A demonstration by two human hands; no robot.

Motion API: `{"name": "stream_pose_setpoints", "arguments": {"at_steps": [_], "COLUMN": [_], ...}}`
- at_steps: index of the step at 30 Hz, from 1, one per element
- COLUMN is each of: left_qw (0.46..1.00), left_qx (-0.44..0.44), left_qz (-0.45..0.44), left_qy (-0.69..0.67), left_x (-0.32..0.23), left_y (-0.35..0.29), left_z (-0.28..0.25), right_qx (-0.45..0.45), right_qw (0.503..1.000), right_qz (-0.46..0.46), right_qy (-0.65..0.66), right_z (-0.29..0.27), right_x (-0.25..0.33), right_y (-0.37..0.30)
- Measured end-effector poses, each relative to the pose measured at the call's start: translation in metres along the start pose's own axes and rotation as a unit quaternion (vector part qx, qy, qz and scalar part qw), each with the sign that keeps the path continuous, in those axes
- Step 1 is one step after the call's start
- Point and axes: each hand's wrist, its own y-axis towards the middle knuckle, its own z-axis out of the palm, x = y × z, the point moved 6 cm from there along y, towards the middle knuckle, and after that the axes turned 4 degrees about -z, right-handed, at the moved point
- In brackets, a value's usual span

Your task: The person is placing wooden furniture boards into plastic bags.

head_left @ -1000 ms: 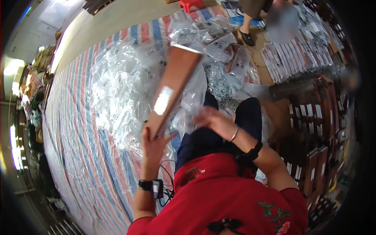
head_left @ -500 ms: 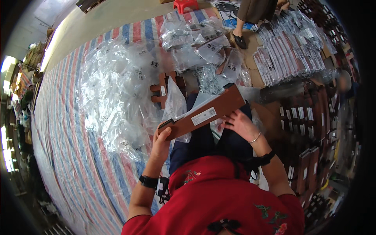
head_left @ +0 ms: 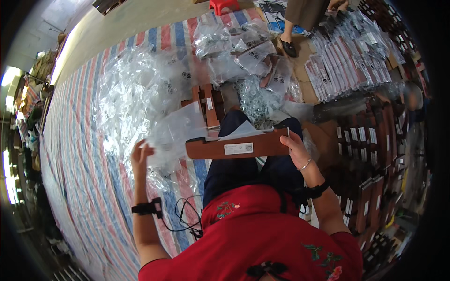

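Observation:
A long brown board [head_left: 206, 150] with a white label lies across my lap, roughly level. My right hand [head_left: 296, 149] grips its right end, thumb on the near face. At the board's upper left edge is a dark fitting [head_left: 199, 139], and a translucent sheet [head_left: 243, 130] shows behind the board. My left hand [head_left: 140, 158] is off the board, over the edge of the heap of clear plastic bags [head_left: 136, 98]; its fingers are bent and apart, with nothing visible in them. Beyond my knees lie more brown pieces [head_left: 209, 104], one labelled.
Small clear packets [head_left: 255, 100] lie beyond my knees, with wrapped pieces [head_left: 243, 51] behind. Wrapped boards [head_left: 344, 65] stand in rows at the far right, near a person's leg and shoe [head_left: 288, 47]. Stacked brown boards [head_left: 370, 196] are at my right. A striped sheet [head_left: 79, 154] covers the floor.
My left hand has let go of the board and moved left to the plastic bags. My right hand has taken the board's right end, and the board has come down nearly level.

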Motion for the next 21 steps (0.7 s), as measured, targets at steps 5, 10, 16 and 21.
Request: {"name": "stream_pose_setpoints", "arguments": {"at_steps": [5,10,16,21], "left_qw": [0.897,0.968,0.793,0.732], "left_qx": [-0.103,0.143,0.433,0.404], "left_qz": [-0.024,0.011,-0.071,-0.041], "left_qy": [0.429,0.208,-0.423,-0.546], "left_x": [0.085,0.045,-0.087,-0.149], "left_y": [0.009,-0.001,-0.064,-0.079], "left_z": [-0.087,0.055,0.258,0.29], "right_qx": [-0.057,-0.056,-0.014,0.046], "right_qw": [0.998,0.992,0.962,0.944], "right_qz": [0.01,0.042,0.108,0.163], "right_qy": [0.019,0.11,0.249,0.284], "right_z": [-0.017,-0.013,0.02,0.032], "right_x": [-0.007,-0.017,-0.029,-0.026], "right_y": [-0.012,-0.025,-0.034,-0.047]}}
